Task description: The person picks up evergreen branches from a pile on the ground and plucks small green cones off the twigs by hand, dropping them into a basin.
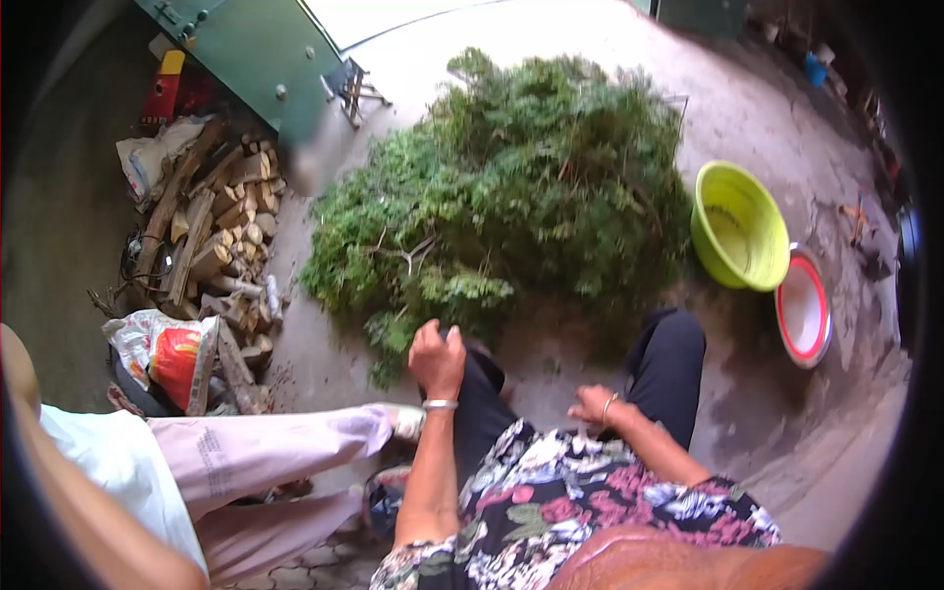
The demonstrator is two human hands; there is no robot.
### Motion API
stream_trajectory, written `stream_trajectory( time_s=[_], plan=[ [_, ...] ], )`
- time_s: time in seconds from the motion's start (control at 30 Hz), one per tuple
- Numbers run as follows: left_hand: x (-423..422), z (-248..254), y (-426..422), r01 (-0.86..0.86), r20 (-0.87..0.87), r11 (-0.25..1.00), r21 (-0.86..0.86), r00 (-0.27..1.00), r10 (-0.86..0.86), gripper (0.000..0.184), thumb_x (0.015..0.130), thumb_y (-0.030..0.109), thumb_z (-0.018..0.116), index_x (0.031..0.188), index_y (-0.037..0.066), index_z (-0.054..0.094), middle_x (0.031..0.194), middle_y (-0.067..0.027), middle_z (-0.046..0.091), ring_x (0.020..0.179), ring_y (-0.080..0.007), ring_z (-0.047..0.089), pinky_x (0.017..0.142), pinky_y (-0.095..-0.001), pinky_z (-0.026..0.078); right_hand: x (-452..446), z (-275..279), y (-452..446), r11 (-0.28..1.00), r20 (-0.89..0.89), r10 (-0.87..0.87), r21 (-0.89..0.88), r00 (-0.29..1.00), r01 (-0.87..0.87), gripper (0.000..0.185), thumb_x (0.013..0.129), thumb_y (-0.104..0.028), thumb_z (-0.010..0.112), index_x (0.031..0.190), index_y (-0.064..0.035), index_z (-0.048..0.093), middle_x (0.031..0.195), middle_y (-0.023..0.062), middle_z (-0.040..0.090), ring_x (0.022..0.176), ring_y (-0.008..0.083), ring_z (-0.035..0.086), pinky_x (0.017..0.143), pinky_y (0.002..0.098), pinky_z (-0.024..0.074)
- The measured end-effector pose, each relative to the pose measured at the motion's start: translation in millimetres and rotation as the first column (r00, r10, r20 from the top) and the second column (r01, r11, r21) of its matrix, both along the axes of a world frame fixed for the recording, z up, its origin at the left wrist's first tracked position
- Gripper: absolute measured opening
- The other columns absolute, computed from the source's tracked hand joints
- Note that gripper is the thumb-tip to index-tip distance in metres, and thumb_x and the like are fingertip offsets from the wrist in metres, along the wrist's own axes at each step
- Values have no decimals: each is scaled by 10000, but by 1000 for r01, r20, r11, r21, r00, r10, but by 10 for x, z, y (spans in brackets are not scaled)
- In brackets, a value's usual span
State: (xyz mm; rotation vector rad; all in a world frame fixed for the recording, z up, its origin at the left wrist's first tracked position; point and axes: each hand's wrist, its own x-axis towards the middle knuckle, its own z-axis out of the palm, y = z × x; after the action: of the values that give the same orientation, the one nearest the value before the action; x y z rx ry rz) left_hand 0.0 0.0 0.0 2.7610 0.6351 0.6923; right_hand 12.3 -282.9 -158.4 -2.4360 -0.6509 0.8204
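Note:
My left hand, with a silver bangle at the wrist, is raised over my left knee. Its fingers are curled closed at the near edge of a large heap of leafy green branches. Whether a sprig is inside the fist I cannot make out. My right hand, wearing a thin bracelet, is held low between my knees, apart from the heap. Its fingers are bent together, and anything between them is too small to name. The heap lies on the floor right in front of my dark trousers.
A person in pale pink trousers sits close on my left. Beyond are a printed sack, split firewood and a green metal door. To the right stand a yellow-green basin and a red-rimmed white basin.

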Motion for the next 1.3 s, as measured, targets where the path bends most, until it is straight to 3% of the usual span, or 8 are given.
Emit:
stream_trajectory(
  time_s=[0.3,0.63,0.73,0.83,0.97,1.03,1.1,1.3],
  plan=[
    [-423,-388,-773,18,39,993,-117,999,-14,276,729,208,674,923,24,605,900,-148,634,839,-324,611,726,-399,484,-759,182,-941,992,-187,-19,-130,982,-6,424,788,-374,620,943,20,612,969,259,614,939,408,589,798,459,478],
    [-436,-350,-841,124,86,979,-161,990,-111,236,720,159,677,897,12,623,860,-144,638,791,-307,618,709,-386,488,-431,912,-983,890,-70,-219,394,973,229,397,764,-297,646,950,51,609,814,212,641,768,331,635,702,351,507],
    [-345,-196,-863,252,238,873,-417,958,-162,159,749,83,679,884,2,653,837,-99,661,737,-191,624,660,-311,500,-314,1313,-1015,685,-163,-361,622,918,380,327,758,-206,710,952,34,605,743,114,639,713,149,621,647,284,498],
    [-201,1026,-1182,479,485,754,-449,840,-244,95,799,45,636,883,16,670,851,-65,658,754,-147,607,679,-279,501,-138,2159,-1137,405,-201,-456,821,867,403,338,720,-112,756,1010,0,624,923,42,641,851,123,597,772,266,492],
    [-24,2299,-1203,881,854,470,64,195,-482,234,804,50,550,995,-74,602,1015,-245,602,941,-342,591,855,-441,488,95,3082,-1497,67,149,-658,988,738,-139,318,753,-162,653,949,81,596,970,182,619,926,275,588,888,378,447],
    [-145,2719,-1045,914,818,384,130,119,-563,421,936,307,427,1154,-33,546,1130,-284,541,1052,-412,530,927,-475,431,224,3436,-1750,-27,394,-594,862,702,-507,578,837,-427,581,1094,85,507,1045,215,565,1001,317,533,938,483,386],
    [-244,3011,-1218,982,918,156,110,-40,-394,445,904,332,496,1135,-44,558,1124,-308,543,1045,-422,542,941,-476,438,212,3705,-1779,-22,476,-601,793,642,-609,572,837,-420,581,1096,85,506,1045,214,566,1002,316,533,938,481,386],
    [-347,3345,-1237,922,840,292,255,-61,-540,501,886,382,511,1151,-42,549,1129,-352,514,1062,-459,518,969,-499,407,141,4010,-1725,22,527,-594,766,608,-643,555,835,-397,582,1101,84,503,1048,213,567,1003,313,536,940,476,388]
  ],
)
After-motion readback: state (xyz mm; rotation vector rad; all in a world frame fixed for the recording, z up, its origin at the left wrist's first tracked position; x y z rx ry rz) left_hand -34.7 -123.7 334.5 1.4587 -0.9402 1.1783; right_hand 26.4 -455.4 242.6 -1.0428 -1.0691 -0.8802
